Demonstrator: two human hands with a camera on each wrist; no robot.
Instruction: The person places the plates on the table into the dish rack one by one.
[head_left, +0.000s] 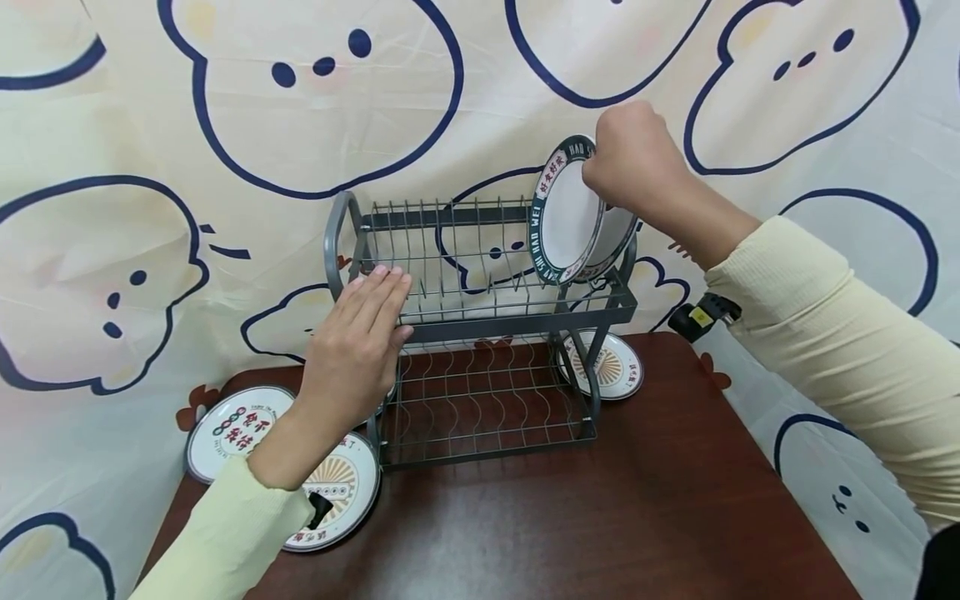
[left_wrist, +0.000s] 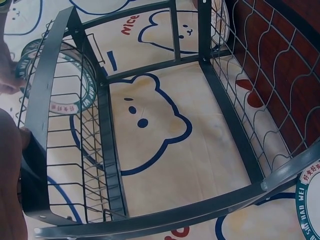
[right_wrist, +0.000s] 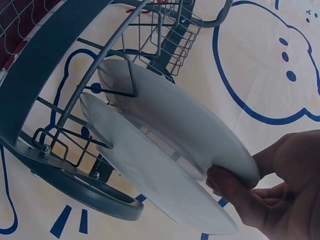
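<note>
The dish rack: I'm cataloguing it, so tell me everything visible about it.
The dish rack is a two-tier frame of grey metal bars and thin wire, standing upright on the brown table. Two plates lean in the upper tier's right end; the right hand grips them. The left hand rests flat against the rack's left end.

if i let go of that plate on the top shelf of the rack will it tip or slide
The plate stands on edge in the rack, leaning on a second plate, so it would probably stay. It looks stiff, glossy and likely slippery; the right hand pinches its rim. The left hand rests on the rack, which may be light.
</note>
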